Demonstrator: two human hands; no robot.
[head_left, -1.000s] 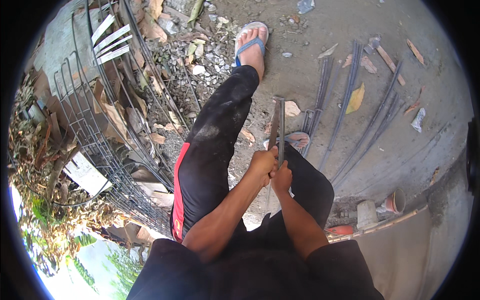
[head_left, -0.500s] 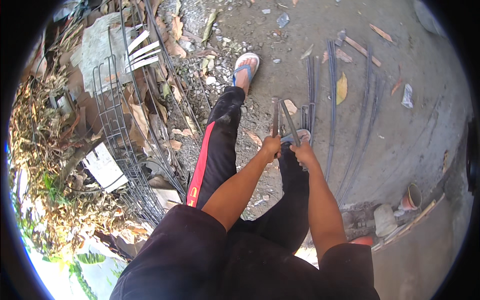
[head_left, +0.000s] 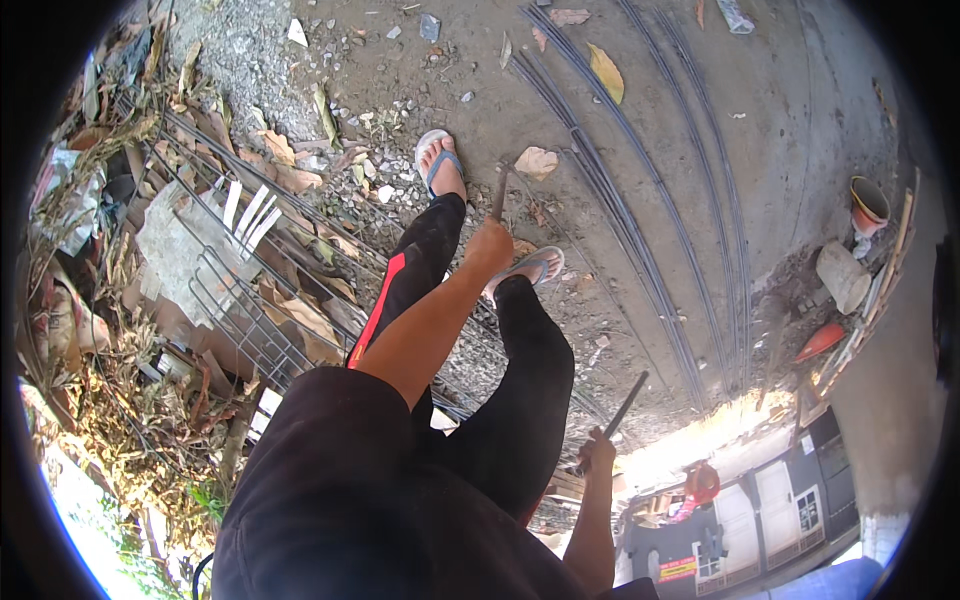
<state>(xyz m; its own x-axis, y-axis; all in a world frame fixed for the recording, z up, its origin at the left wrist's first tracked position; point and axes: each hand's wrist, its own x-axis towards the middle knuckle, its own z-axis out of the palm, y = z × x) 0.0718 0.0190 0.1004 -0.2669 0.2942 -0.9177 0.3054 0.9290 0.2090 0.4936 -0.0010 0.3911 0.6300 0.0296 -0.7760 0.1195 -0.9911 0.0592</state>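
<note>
My left hand is closed around a short brown metal bar, held upward between my two sandalled feet. My right hand grips a dark metal bar, low at the right beside my leg and well apart from the other hand. Long bundles of thin steel rods lie on the dirt ground to the right of my feet. A single thin rod runs over the ground near the left hand's bar.
Wire cages, a torn pale sheet and dry leaves cover the left. At right are a bucket, a pale container, an orange object and wooden strips along a concrete edge. A doored building shows at lower right.
My hands have separated: the right has swung down and back to the right with its bar, while the left has moved up and left with its bar. The view has turned.
</note>
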